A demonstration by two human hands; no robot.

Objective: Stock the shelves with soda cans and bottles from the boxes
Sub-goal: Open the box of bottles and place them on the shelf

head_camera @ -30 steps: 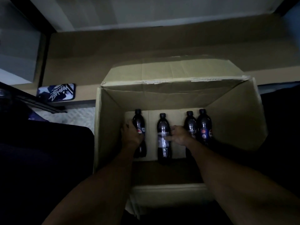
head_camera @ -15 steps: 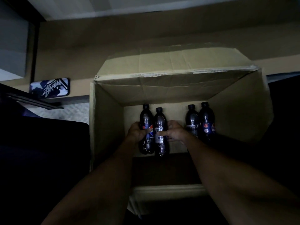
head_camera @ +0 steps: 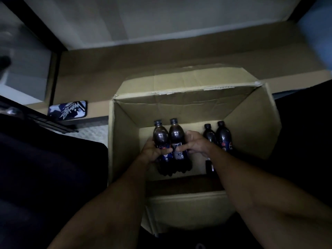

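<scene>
View from above, in dim light, into an open cardboard box (head_camera: 251, 126) with its far flap (head_camera: 188, 81) folded outward. Two bare forearms reach in from the near edge.

The left hand (head_camera: 152, 151) is wrapped around the labelled middle of a dark soda bottle, the first bottle (head_camera: 160, 139), with the fingers curled over its left side and front. The right hand (head_camera: 195, 146) grasps the second bottle (head_camera: 177, 135) from the right, fingers curled across its label. The two bottles are pressed side by side and touch along their length, squeezed between the two hands. Their caps and shoulders stick out on the far side of the hands and their bases show on the near side. They sit left of centre in the box. It is not clear whether their bases rest on the box floor.

To the right of the right hand, apart from the held pair, a third bottle (head_camera: 209, 136) and a fourth bottle (head_camera: 223, 137) stand close together near the right wall, partly hidden by the right forearm.

Outside the box, to the far left, a phone case (head_camera: 69, 110) with a blue and white graffiti print lies flat. A sheet of flat cardboard (head_camera: 143, 60) spreads beyond the box on the far side.
</scene>
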